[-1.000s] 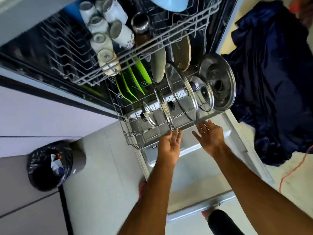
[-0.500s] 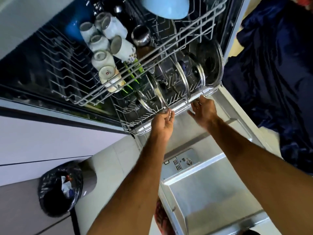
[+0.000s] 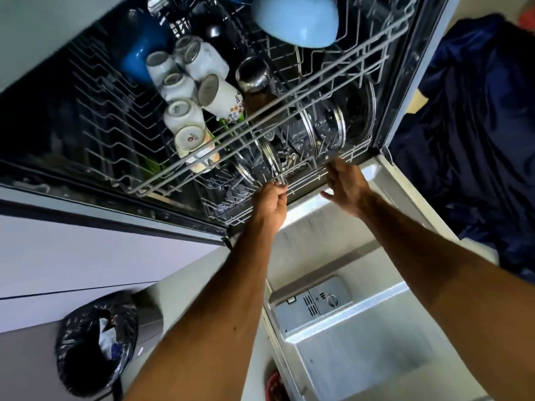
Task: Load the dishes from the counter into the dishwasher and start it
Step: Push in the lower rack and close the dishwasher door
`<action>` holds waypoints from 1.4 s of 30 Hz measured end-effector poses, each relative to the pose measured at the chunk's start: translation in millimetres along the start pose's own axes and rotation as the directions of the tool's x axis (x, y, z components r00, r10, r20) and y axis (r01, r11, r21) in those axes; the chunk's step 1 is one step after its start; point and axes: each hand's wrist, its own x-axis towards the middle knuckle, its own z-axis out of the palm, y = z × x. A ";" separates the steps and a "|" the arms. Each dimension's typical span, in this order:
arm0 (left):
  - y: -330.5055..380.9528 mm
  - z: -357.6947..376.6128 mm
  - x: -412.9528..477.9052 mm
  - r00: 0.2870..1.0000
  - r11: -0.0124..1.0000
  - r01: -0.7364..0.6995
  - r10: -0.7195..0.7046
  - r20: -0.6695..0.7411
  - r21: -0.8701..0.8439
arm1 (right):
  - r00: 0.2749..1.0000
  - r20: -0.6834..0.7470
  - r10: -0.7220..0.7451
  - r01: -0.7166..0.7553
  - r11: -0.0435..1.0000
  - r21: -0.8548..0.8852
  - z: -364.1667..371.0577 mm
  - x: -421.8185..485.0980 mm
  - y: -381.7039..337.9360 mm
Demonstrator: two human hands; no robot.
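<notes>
Your left hand (image 3: 272,202) was clenched on the front wire of the lower rack (image 3: 249,211), and your right hand (image 3: 346,183) lay with fingers spread and released against the same front edge, further to the right, gripping nothing. That rack sat almost fully inside the dishwasher, with only its front edge above the hinge of the open door (image 3: 362,342). In it the glass lids (image 3: 327,131) stood on edge between the tines, close to each other, under the upper rack (image 3: 260,117). Upper rack was still pulled out further than the lower one, with the white cups (image 3: 185,117) upside down and the light blue bowl (image 3: 295,18) at the back. My judgement is that a hard last push could make the lids knock together or tip out of their slots, because they are tall and only lean on thin wires. Pushing more with one hand could twist the rack on its rails so it jams. If you lifted the door before sliding in the upper rack, door would hit it and shake the cups. Whether any lid rose high enough to catch the upper rack, I could not tell.
</notes>
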 end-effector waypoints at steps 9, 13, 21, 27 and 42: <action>-41.8 -15.6 -82.9 0.986 0.986 0.164 -0.164 -0.021 -0.001 | 0.992 -0.124 0.022 -0.008 0.994 0.113 -27.2 -84.3 15.3; -94.9 -33.2 -143.0 0.960 0.960 0.281 -0.281 -0.015 0.003 | 0.978 -0.194 0.073 -0.042 0.986 0.160 -68.2 -164.2 45.5; -236.0 -88.0 -261.2 0.860 0.865 0.501 -0.503 -0.087 -0.042 | 0.919 -0.276 0.282 -0.201 0.936 0.290 -151.4 -315.3 144.4; -341.2 -139.9 -323.6 0.786 0.804 0.566 -0.593 -0.174 -0.183 | 0.827 -0.318 0.464 -0.312 0.848 0.428 -217.9 -380.8 223.3; -479.6 -219.9 -264.7 0.797 0.785 0.373 -0.544 -0.262 -0.495 | 0.852 -0.342 0.396 -0.055 0.717 0.695 -311.1 -307.0 378.2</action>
